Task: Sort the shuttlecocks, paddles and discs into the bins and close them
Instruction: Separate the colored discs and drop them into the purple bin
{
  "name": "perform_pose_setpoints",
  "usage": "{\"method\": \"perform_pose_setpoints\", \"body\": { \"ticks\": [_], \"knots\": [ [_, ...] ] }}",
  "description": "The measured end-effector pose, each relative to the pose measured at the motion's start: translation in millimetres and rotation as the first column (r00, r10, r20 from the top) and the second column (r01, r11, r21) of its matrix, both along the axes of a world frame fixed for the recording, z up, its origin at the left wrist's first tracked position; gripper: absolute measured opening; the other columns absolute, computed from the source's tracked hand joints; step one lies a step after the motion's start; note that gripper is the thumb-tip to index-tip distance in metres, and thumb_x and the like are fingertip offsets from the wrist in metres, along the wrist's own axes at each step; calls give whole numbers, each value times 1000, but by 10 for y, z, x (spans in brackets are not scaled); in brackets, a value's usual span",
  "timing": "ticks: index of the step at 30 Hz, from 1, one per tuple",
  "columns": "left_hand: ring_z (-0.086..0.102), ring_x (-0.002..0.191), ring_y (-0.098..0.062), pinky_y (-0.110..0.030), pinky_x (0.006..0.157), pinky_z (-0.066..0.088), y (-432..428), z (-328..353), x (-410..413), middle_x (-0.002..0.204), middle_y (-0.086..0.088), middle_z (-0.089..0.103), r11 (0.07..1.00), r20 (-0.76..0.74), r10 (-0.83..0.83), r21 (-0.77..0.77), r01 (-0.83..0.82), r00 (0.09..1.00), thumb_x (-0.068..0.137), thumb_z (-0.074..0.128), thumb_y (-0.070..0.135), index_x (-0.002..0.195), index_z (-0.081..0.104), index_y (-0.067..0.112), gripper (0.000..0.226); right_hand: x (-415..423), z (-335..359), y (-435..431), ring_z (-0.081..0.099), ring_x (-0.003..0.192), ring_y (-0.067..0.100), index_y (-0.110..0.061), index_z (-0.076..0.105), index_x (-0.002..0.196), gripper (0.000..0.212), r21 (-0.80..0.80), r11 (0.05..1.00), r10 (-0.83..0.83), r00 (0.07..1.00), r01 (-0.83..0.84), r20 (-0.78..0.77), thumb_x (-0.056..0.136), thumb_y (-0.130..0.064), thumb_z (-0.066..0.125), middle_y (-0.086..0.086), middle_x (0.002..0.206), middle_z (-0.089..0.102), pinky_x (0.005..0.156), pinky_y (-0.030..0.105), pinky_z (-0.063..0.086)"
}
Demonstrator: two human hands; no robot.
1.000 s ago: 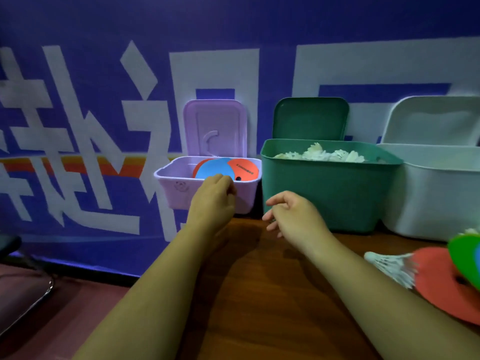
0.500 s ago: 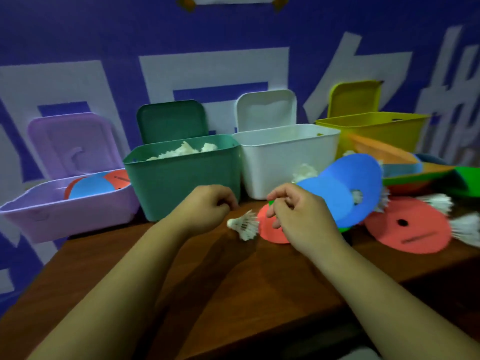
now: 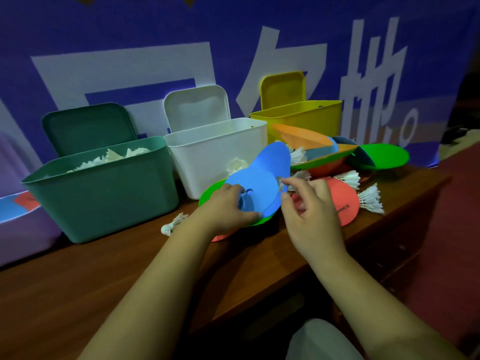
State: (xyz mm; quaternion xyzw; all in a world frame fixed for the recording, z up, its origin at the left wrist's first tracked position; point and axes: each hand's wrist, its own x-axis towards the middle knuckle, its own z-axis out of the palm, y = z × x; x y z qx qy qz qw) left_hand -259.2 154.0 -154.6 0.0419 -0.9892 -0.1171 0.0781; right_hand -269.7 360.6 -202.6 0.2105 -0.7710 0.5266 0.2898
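Observation:
My left hand (image 3: 225, 209) grips the near edge of a blue disc (image 3: 259, 188) that lies on a green disc (image 3: 207, 194) in front of the white bin (image 3: 215, 154). My right hand (image 3: 309, 211) hovers just right of it, fingers apart, over a red disc (image 3: 345, 201). A second blue disc (image 3: 274, 158) leans up behind. Shuttlecocks lie loose: one (image 3: 172, 224) by the green bin (image 3: 104, 188), others (image 3: 370, 200) right of the red disc. The green bin holds several shuttlecocks (image 3: 111, 158).
A yellow bin (image 3: 298, 118) stands open at the back right, with a pile of orange, blue and green discs (image 3: 337, 154) before it. The purple bin (image 3: 18, 222) with discs sits at the far left. The wooden table edge (image 3: 363, 229) runs close on the right.
My view swung right from the purple bin to the disc pile. My left hand moved from the purple bin and closed on the blue disc; my right hand opened beside it.

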Motion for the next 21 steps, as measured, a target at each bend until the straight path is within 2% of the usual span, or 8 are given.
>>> {"method": "perform_pose_setpoints", "body": {
  "ticks": [2,5,9,12,14,16,18,21],
  "knots": [
    [48,132,-21,-42,109,44,15,-60,-6,144,2,48,999,-26,11,-35,-12,1000,79,68,74,150,46,27,88,-25,-107,-24,58,90,7,-42,59,138,39,48,999,24,1000,-25,14,101,-32,63,-10,114,45,82,34,55],
    [47,133,-23,-40,109,44,58,-147,-26,148,6,48,999,-90,-18,-50,13,996,81,71,68,151,47,33,82,-39,-225,-75,60,102,9,-42,52,141,43,76,996,53,998,-55,26,101,-28,62,-13,130,49,83,41,58],
    [53,116,-29,-44,97,52,170,-187,-95,129,4,57,993,-144,-24,-121,6,989,82,71,58,132,60,31,58,-98,-280,-119,59,116,11,-43,45,151,53,138,988,65,998,-65,-1,105,-18,54,-12,140,52,89,33,54],
    [56,105,-30,-46,87,55,217,-219,-164,115,2,59,986,-158,24,-157,-49,987,80,71,56,118,64,27,48,-125,-303,-119,58,97,14,-52,29,159,67,213,972,91,995,-99,50,106,-15,47,-14,129,53,76,37,53],
    [58,103,-32,-46,81,56,235,-248,-190,111,2,60,980,-185,42,-183,-76,982,81,73,48,115,64,24,43,-118,-328,-117,58,90,17,-53,27,159,70,250,962,99,993,-112,64,104,-14,47,-14,122,54,71,43,53],
    [59,105,-33,-43,76,56,254,-278,-195,115,1,60,968,-202,48,-233,-96,978,84,71,39,120,63,23,40,-135,-341,-106,62,93,22,-47,31,160,64,245,965,76,993,-96,87,105,-17,47,-8,126,61,69,44,54],
    [58,107,-33,-42,73,56,270,-294,-180,120,2,60,956,-221,57,-271,-117,974,86,69,33,123,60,23,39,-155,-353,-102,64,90,25,-42,36,158,56,239,969,37,993,-62,108,106,-23,46,-2,115,68,65,44,51],
    [59,106,-31,-43,74,56,264,-326,-157,121,2,59,949,-277,34,-292,-117,960,83,69,35,123,58,23,43,-154,-362,-87,64,83,24,-41,38,155,50,201,978,32,992,-56,122,107,-26,44,-2,103,70,64,47,53]
  ]
}}
